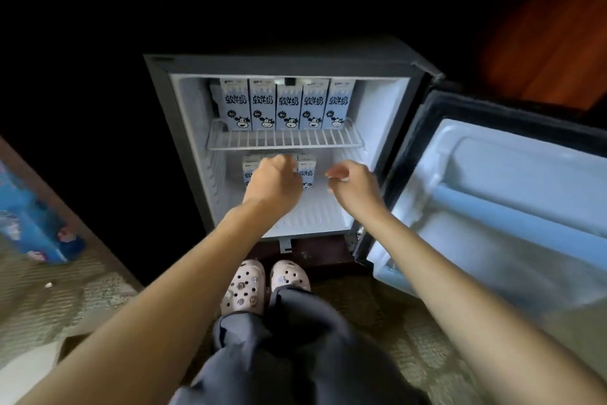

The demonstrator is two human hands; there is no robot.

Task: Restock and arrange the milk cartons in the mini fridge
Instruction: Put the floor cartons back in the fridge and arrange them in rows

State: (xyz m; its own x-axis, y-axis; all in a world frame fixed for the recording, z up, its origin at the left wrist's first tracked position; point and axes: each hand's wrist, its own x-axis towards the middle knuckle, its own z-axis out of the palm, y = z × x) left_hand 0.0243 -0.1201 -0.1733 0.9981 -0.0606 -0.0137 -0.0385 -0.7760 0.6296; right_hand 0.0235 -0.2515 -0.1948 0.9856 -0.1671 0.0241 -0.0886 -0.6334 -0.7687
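- The small grey mini fridge with a white lining stands open, its door swung wide to the right. Five pale blue upright milk cartons with cartoon cows fill a row on the white wire shelf.
- Under that shelf, a small cluster of the same cartons stands at the far left-centre of the lower compartment, long axes vertical.
- The left hand is the nearer one, reaching straight in at the cluster's front. Its fingers are hidden behind the back of the hand, so I cannot tell whether they grip a carton or only touch it.
- The right hand hovers just right of the cluster and apart from it, fingers loosely curled and holding nothing.
- Bare white floor lies to the right of the cluster and nearer the opening. The shelf edge sits close above the carton tops, so I'd judge any shift goes sideways or forward, not up.
- A blue printed box sits off to the near left, well apart from both hands.
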